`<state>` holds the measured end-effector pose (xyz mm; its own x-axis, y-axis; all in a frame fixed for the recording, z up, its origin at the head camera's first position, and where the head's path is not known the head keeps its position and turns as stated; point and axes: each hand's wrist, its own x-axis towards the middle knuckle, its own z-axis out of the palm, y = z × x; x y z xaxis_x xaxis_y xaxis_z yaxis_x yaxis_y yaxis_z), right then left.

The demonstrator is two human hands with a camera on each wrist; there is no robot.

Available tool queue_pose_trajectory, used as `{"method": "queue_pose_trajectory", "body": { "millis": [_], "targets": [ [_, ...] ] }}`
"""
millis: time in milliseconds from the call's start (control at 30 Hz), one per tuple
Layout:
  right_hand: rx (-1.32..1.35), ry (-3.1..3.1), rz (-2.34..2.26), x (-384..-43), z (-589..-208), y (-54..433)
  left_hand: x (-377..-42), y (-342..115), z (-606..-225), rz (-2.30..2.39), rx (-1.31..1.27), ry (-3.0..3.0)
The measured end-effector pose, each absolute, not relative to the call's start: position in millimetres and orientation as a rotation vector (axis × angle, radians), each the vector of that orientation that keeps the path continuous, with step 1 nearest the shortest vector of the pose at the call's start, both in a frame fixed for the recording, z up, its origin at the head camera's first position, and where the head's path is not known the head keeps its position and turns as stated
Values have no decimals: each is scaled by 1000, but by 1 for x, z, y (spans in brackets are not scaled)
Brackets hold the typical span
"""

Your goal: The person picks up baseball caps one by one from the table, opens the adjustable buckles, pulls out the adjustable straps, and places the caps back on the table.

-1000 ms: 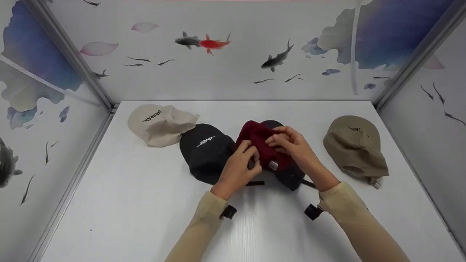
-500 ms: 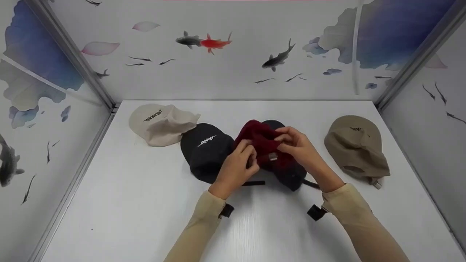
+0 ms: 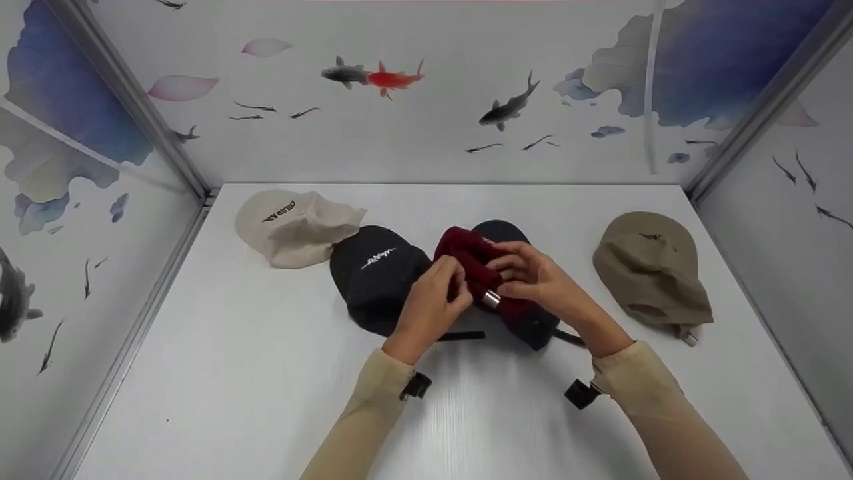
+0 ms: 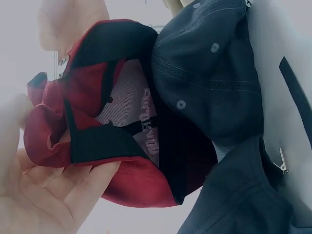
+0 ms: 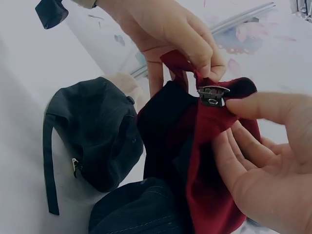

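Both hands hold a dark red cap (image 3: 456, 241) above a dark navy cap (image 3: 503, 231) near the middle of the table. My left hand (image 3: 430, 307) pinches the red cap's back strap (image 5: 176, 62) between thumb and fingers. With its thumb by the metal buckle (image 5: 213, 95), my right hand (image 3: 543, 283) grips the other side of the back edge, fingers curled against the red cloth. The left wrist view looks into the cap, showing its black inner band (image 4: 105, 144) and pale lining with lettering (image 4: 148, 122). A black cap (image 3: 376, 287) lies just left of the hands.
A cream cap (image 3: 286, 230) lies at the back left, touching the black one. Apart on the right sits a khaki cap (image 3: 653, 267) with a metal buckle. Printed walls (image 3: 426, 153) enclose the white table (image 3: 233, 373) at the back and sides.
The red cap has been tilted and folded over in the hands, its buckle shifting slightly left and turning. More of the navy cap now shows behind it. The other caps stay put.
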<state>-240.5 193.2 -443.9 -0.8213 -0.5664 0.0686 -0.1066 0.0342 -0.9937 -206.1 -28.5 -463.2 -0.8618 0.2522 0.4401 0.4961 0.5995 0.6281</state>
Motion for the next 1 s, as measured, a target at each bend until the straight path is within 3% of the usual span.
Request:
{"method": "queue_pose_trajectory", "body": {
  "millis": [367,667,1000],
  "targets": [
    [-508,1921,-1997,-241,-443,199,-207,-30,-470,-683,-651,-2550],
    [-577,1933,-1955,-232,-443,195,-204,-26,-456,-1175,-591,-2544],
    [-610,1915,-1921,-227,-442,194,-206,-20,-454,-1244,-455,-2460]
  ]
}}
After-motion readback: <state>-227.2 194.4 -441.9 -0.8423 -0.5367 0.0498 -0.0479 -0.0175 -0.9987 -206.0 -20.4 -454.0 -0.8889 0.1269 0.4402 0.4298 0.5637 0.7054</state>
